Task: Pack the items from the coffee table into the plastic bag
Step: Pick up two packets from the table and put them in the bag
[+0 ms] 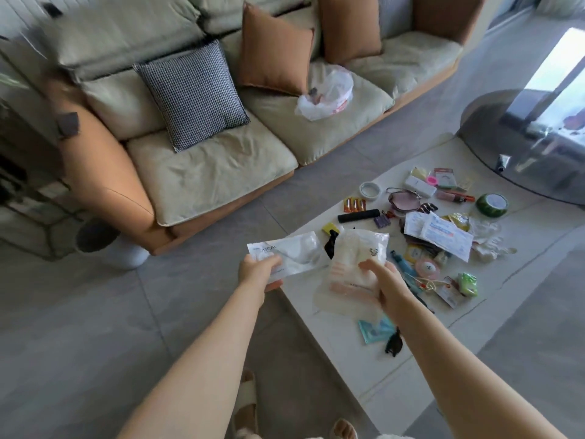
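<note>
Plastic bag (354, 274) gripped by right hand (384, 285), silver sachet (285, 253) in left hand (258, 270)

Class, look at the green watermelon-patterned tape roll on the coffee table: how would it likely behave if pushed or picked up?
The watermelon-patterned tape roll appears tilted rather than flat on the coffee table, so a push may well set it rolling. Its round, rigid-looking ring shape suggests that it keeps its form in a grip. It looks compact, probably light enough for one hand.
</note>
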The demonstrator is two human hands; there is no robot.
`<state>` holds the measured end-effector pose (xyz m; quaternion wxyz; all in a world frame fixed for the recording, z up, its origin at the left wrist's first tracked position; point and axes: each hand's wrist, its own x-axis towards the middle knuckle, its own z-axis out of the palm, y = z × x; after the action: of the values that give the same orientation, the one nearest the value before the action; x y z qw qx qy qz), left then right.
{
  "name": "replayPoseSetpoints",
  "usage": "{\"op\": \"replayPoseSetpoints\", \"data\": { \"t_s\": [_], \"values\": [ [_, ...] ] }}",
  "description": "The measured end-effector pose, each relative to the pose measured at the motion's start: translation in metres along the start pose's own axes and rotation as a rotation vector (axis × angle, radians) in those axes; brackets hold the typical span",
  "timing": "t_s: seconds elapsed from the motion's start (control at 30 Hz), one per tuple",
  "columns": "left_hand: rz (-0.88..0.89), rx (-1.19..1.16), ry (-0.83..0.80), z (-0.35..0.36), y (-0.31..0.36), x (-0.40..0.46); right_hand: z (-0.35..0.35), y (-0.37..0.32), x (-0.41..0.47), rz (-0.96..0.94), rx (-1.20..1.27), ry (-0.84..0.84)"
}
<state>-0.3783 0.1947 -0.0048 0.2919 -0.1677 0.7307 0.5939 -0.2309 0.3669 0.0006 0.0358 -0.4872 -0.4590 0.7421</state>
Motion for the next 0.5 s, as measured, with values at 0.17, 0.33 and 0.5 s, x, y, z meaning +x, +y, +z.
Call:
{"op": "replayPoseSetpoints", "data": {
  "t_s": [0.17, 0.33, 0.5],
  "values": [
    [0.012, -0.103, -0.042, -0.061, 0.048, 0.033, 0.079, -0.021, -0.003, -0.035, -0.008, 0.035],
    [0.050, -0.107, -0.084, -0.130, 0.094, 0.083, 0.158, -0.032, 0.005, -0.063, 0.109, 0.092],
    [0.079, -0.111, -0.121, -0.179, 0.142, 0.123, 0.223, -0.050, 0.012, -0.127, 0.158, 0.070]
  ]
}}
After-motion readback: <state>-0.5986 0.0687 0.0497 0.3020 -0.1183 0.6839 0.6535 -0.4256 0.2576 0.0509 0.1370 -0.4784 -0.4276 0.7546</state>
